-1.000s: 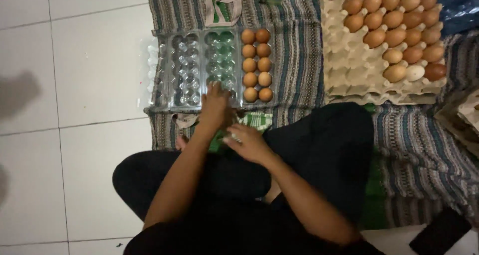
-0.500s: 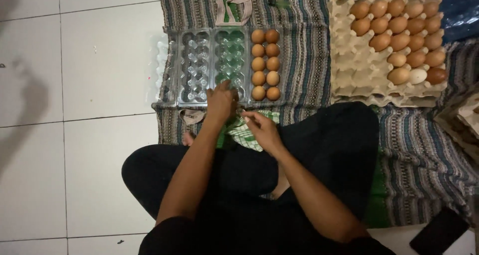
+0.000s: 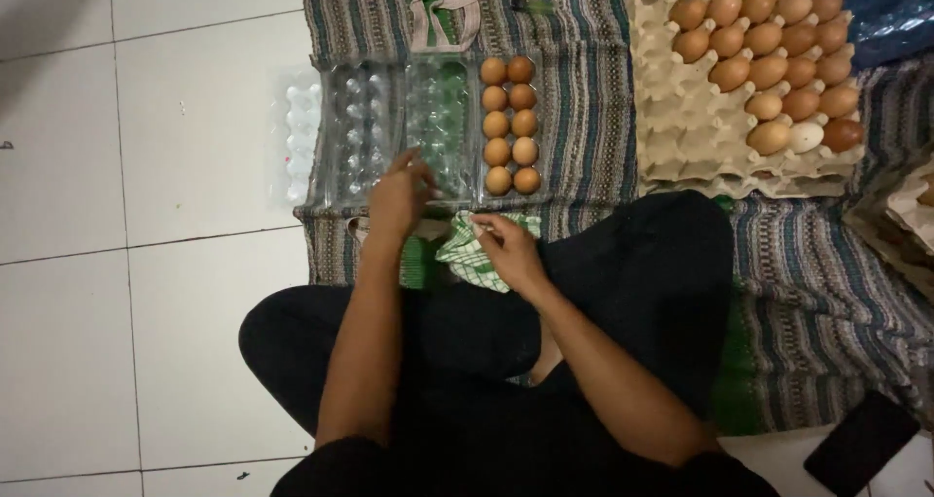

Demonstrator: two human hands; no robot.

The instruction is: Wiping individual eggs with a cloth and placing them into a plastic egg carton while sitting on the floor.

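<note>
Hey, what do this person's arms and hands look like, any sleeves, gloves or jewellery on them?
Both forearms are bare, with no sleeves reaching the elbows. The left hand and right hand wear no gloves, and I can see no watch, bracelet or ring, though the dim picture could hide a small one. The clothing at the shoulders and over the legs is plain black.

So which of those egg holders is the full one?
The clear plastic carton right of the left hand: brown eggs fill every cup. The clear cartons beside it look empty, and the cardboard tray is partly filled.
</note>
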